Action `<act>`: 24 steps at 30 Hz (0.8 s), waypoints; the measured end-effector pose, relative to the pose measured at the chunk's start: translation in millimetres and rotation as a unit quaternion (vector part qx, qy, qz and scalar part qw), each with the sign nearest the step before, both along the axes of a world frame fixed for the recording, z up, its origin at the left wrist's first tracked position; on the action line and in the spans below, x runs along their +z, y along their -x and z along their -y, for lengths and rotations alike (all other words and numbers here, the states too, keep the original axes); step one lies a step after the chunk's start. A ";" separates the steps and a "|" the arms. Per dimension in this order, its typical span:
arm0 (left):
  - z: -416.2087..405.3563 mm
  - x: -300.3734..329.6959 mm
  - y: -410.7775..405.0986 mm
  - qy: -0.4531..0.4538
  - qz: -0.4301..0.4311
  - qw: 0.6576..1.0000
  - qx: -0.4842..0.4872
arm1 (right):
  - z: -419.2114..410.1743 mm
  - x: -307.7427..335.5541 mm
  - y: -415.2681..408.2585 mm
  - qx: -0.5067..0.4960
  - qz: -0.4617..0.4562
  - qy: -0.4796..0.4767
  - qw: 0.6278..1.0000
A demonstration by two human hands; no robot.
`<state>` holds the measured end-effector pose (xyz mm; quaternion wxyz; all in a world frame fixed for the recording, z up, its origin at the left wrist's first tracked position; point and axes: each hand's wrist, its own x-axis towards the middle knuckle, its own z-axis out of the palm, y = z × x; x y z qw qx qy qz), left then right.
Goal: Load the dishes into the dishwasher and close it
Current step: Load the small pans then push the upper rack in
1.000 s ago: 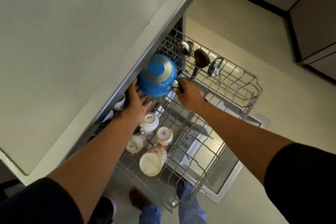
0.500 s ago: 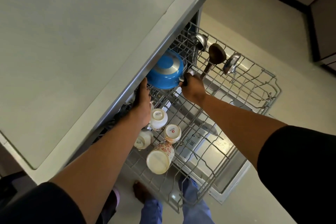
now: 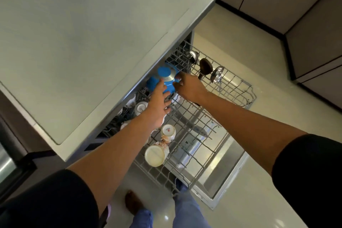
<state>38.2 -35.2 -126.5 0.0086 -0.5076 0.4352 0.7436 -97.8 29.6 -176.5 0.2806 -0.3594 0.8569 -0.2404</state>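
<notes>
The pulled-out dishwasher rack [image 3: 231, 109] has bare wire across its middle and right half, so a hand could come down there from above. The surface [image 3: 92, 42] overhangs the rack's left edge, where the blue pan [image 3: 162, 79] and upturned cups [image 3: 167, 131] crowd under its lip and both hands fill what gap remains. At the far edge three ladles [image 3: 205, 66] stand up, blocking entry from that side.
</notes>
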 end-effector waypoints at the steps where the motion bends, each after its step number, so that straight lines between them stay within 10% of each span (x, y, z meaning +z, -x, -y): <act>1: -6.9 13.7 -2.6 0.010 -0.016 1.000 -0.019 | -2.5 20.7 -2.0 0.010 -0.003 -0.005 1.000; 9: -2.9 166.4 -77.2 0.145 -0.108 0.980 -0.088 | 0.0 204.1 -56.0 0.065 0.026 0.069 0.995; 13: 38.1 226.0 -162.3 0.190 -0.151 0.970 -0.010 | 17.3 274.1 -118.5 0.002 0.194 0.189 0.963; 24: 159.7 272.7 -407.4 0.272 -0.105 0.934 0.204 | 110.8 319.2 -312.8 0.114 0.258 0.200 0.938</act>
